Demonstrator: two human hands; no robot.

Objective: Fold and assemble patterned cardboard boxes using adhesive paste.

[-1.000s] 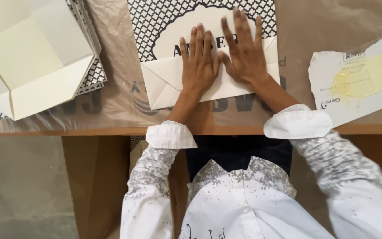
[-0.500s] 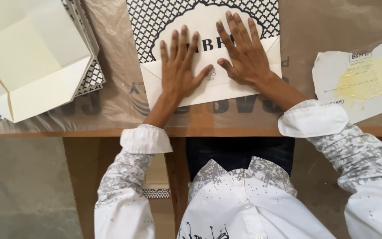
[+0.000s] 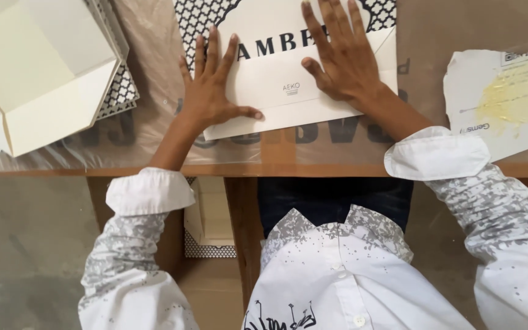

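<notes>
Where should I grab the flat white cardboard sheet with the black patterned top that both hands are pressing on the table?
Probably by the near folded edge of the flat white cardboard sheet, coming from the table's front side. That edge lies bare between the left hand and the right hand, and its lower left corner juts out free. The sheet lies flat, so a pinch with the thumb slid underneath suits it best.

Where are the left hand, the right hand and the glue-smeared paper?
left hand (image 3: 210, 98), head view, back of the hand.
right hand (image 3: 342, 61), head view, back of the hand.
glue-smeared paper (image 3: 524, 95), head view, yellow smear.
</notes>
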